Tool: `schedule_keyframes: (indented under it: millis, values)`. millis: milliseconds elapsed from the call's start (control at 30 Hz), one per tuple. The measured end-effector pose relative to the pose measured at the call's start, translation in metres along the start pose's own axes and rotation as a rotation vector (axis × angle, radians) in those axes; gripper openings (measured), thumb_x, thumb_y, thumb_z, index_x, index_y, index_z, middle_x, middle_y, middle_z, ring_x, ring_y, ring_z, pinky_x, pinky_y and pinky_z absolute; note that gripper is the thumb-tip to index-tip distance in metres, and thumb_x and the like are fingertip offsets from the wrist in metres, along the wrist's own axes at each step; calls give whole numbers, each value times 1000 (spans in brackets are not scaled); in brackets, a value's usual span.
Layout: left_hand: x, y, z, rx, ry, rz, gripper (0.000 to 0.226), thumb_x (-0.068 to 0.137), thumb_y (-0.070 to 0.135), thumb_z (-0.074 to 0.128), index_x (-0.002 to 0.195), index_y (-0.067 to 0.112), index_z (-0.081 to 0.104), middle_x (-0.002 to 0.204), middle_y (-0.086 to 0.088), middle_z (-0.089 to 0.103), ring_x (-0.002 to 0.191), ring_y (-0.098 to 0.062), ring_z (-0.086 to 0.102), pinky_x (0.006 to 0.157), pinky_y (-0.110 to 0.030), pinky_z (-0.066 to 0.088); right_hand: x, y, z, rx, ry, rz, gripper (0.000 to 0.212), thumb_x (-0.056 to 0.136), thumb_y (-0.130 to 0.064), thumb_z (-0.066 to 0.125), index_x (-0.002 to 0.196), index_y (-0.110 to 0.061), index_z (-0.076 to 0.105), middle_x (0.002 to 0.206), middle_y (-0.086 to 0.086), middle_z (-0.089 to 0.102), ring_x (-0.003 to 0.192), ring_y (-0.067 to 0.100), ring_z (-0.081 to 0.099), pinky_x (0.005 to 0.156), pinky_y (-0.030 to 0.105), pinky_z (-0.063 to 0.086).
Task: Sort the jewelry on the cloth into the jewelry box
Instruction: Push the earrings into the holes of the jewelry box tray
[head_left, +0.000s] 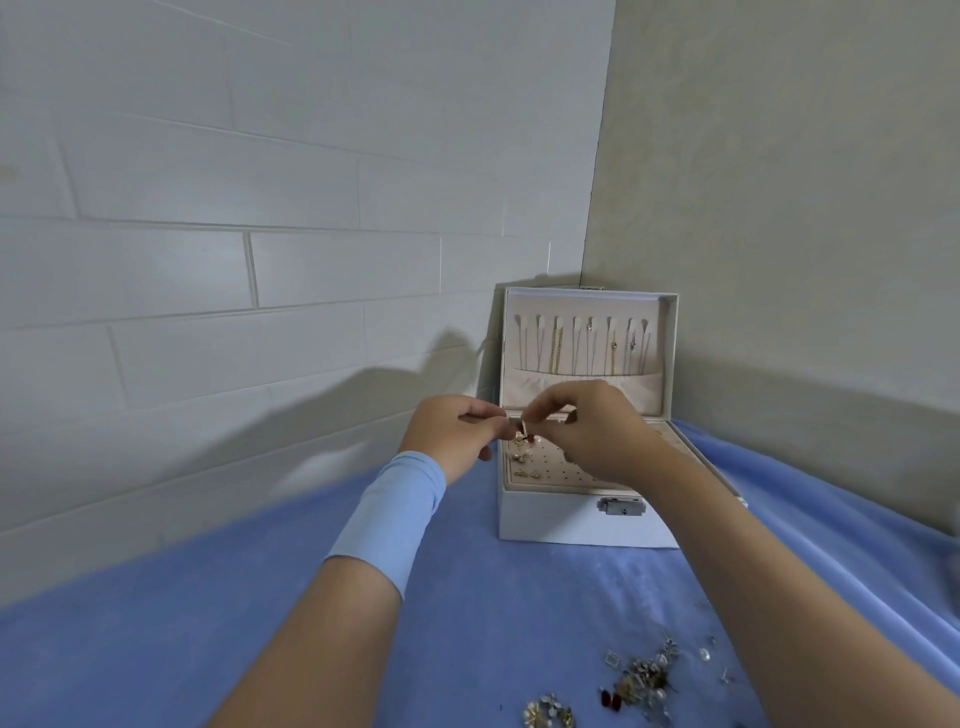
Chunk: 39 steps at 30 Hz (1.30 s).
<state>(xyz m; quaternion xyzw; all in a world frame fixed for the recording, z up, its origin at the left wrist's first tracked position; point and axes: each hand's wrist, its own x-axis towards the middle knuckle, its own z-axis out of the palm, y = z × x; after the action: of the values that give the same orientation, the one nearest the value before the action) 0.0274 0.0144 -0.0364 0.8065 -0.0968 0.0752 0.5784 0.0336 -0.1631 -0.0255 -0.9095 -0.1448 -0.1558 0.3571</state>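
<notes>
A white jewelry box (550, 519) stands open on the blue cloth (208, 623) in the corner, several chains hanging inside its raised lid (587, 343). Its beige earring tray (550, 465) holds a few studs at the left. Above that tray my left hand (457, 434) and my right hand (592, 428) meet, both pinching a small earring (523, 430) with a red part between their fingertips. A heap of loose jewelry (639, 675) lies on the cloth near the bottom edge, beside my right forearm.
A white brick wall runs along the left and a beige wall along the right, meeting behind the box. A gold flower-like piece (545, 714) lies apart from the heap. A light blue band (387, 519) wraps my left wrist.
</notes>
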Motion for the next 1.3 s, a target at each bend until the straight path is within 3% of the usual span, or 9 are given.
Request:
schedule_keyframes:
  millis: [100,267,367,600,767,900,1100,1200,1300]
  values:
    - [-2,4,1,-63,-10,2,15,87,22,68,76,31,74,84,8,77,62,-8,63,62,-21,41,-4,-7,-8,144,21,-29,20,83,-13,81,98,-24,73,91,-9,74,50,-4,57,56,20,51]
    - [-4,8,5,-105,-17,-32,14,89,27,68,78,32,74,72,15,73,61,-3,64,60,-23,42,-8,-11,-7,196,31,-47,14,79,-12,84,89,-22,80,78,-6,76,47,1,52,52,18,48]
    - [-5,9,6,-177,-32,-72,9,90,31,67,86,29,75,80,14,75,63,-3,64,61,-23,42,-8,-10,-9,270,53,-21,11,81,-11,82,86,-20,81,67,0,74,47,6,50,52,20,46]
    - [-5,10,7,-182,-50,-31,12,94,31,62,100,25,71,89,7,76,66,-6,65,64,-26,45,-8,-7,-13,309,42,17,9,92,-13,72,90,-16,80,53,-11,65,44,8,49,47,16,42]
    - [-4,7,8,-150,-55,87,16,96,25,60,104,30,73,87,5,72,64,-7,63,61,-26,44,-8,-6,-17,387,-60,31,16,97,-14,66,91,-7,79,65,-5,70,46,9,42,44,17,37]
    - [-4,7,7,-199,-102,99,24,101,23,50,102,23,74,84,3,71,64,-13,63,53,-21,41,-7,-2,-16,505,-97,72,24,100,-20,61,85,-9,75,75,4,71,47,13,44,44,22,32]
    - [-3,4,9,-138,-61,96,10,95,20,62,95,19,72,78,9,72,61,-9,63,55,-25,42,-5,0,-14,528,-77,140,25,94,-28,70,88,-5,76,82,15,74,46,14,46,41,23,31]
    - [-4,5,9,-130,-29,70,10,93,21,63,92,18,72,78,9,73,57,-6,62,57,-28,39,-5,-2,-14,549,-7,128,17,86,-19,80,96,-6,75,77,15,72,48,16,53,40,24,37]
    - [-3,7,10,-131,-18,62,10,92,20,63,88,19,73,78,7,73,56,-7,61,57,-29,38,-7,-5,-13,529,-16,84,13,82,-7,81,95,-8,76,69,5,72,52,15,57,41,24,40]
